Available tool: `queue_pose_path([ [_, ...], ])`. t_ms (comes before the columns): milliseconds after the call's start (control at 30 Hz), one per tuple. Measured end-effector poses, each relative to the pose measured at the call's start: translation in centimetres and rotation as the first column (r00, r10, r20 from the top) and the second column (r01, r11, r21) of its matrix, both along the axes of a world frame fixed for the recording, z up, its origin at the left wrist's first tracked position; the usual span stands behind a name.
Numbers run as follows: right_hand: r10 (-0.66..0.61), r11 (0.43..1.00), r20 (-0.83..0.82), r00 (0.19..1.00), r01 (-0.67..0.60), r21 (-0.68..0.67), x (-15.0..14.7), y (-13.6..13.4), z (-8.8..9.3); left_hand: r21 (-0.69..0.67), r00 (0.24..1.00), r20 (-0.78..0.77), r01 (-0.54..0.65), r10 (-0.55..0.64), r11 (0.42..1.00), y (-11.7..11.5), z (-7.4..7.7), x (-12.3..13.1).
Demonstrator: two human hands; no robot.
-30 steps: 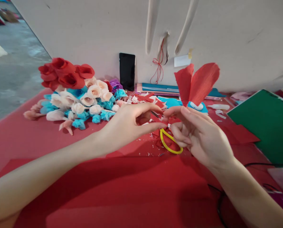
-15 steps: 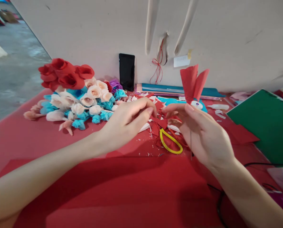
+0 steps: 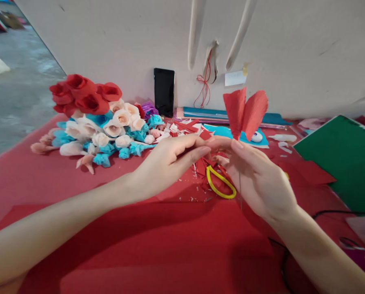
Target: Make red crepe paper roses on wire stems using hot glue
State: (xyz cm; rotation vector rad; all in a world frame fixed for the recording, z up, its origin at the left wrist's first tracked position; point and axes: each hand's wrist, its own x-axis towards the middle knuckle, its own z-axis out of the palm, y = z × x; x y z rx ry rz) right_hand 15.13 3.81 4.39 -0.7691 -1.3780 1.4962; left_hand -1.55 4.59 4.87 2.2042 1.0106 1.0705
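1. Head view, looking down on a red table covering (image 3: 170, 245); both bare forearms come in from the lower corners and meet just above the middle
2. Right hand (image 3: 259, 179): thumb and forefinger pinched shut on the base of the red crepe petals (image 3: 245, 112); other fingers curled loosely beneath
3. Red crepe petals: two upright lobes fanning out above the right fingertips, raised well off the table and standing against the pale wall; a thin wire stem (image 3: 240, 192) hangs straight down below the same hand
4. Left hand (image 3: 167, 161): thumb and forefinger stretched out and drawn close together; tips touch the right thumb at the petal base; cannot tell whether they actually nip the paper or only rest against it
5. Yellow-handled scissors (image 3: 221, 185) lie on the table directly under the meeting hands, among red paper scraps (image 3: 185, 126)
6. Left of the hands, well apart: heap of paper flowers (image 3: 103, 126) in cream, pink and blue; red roses (image 3: 84, 96) on top at the rear
7. Black phone (image 3: 164, 92) leans upright on the wall behind the heap
8. Green sheet (image 3: 344, 163) lies flat at the right edge; black cable (image 3: 338, 212) runs just below it
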Motion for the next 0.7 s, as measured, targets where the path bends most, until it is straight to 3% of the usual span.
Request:
queue_pose_path([
  [133,0.034,0.996,-0.058,0.998,-0.038,-0.075,0.0,0.2,-0.2,-0.023,0.998,0.060,-0.005,0.006,1.000,-0.2,0.0,0.1],
  [267,-0.018,0.995,-0.064,0.998,0.012,-0.098,0.1,0.4,-0.1,-0.013,0.998,0.062,-0.013,0.013,1.000,-0.2,-0.3,0.0],
  [367,-0.069,0.996,-0.025,0.997,0.067,-0.053,0.3,0.5,-0.2,0.104,0.998,0.034,-0.063,0.060,0.993,0.0,-0.4,-0.1],
  [433,-0.062,0.998,0.015,0.998,0.063,-0.032,0.3,0.4,-0.3,0.292,0.993,0.028,-0.117,0.114,0.949,0.2,-0.4,-0.3],
  [533,-0.025,0.998,0.014,1.000,0.026,-0.056,0.1,-0.1,-0.4,0.572,0.990,0.036,-0.132,0.136,0.810,0.5,-0.5,-0.7],
  [600,-0.016,0.996,-0.014,1.000,0.014,-0.093,-0.2,-0.4,-0.5,0.650,0.995,0.008,-0.081,0.099,0.755,0.5,-0.7,-0.9],
  [700,-0.045,0.985,-0.027,0.999,0.040,-0.170,-0.4,-0.5,-0.6,0.696,0.996,-0.068,0.003,0.062,0.718,0.5,-1.2,-1.1],
])
